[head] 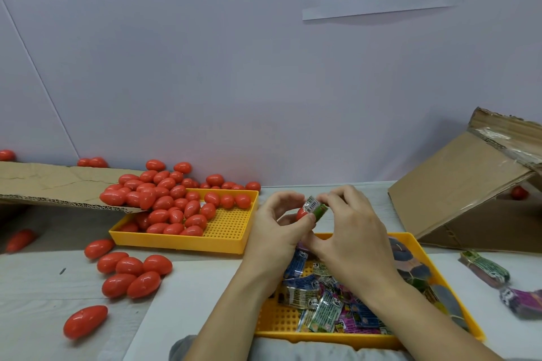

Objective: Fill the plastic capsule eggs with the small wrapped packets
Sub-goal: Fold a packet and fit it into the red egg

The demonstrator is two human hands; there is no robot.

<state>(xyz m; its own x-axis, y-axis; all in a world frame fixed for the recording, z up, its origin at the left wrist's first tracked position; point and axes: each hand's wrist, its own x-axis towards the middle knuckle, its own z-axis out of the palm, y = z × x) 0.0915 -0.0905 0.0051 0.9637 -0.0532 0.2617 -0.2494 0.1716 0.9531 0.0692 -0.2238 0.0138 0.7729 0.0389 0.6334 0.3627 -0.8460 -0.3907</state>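
The left hand [277,224] holds a red egg [302,213] above the bench [44,296], its fingers curled round the shell; the right hand [349,225] pinches a folded green packet [316,207] at the egg's top, fingers narrow on the wrapper. Both hands hover over the near yellow tray [422,252], which holds the loose packets [322,305]; the far yellow tray [231,236] and a sheet of cardboard [52,184] carry a heap of eggs [164,199], and more eggs [132,272] lie on the bench at the left. Whether the egg is open or only half a shell I cannot tell. The step looks like pushing the packet in; it should go best folded small, pressed in end first; the left hand needs to keep the shell steady; no wrapper edge should stick out over the rim, or the halves may not snap shut.
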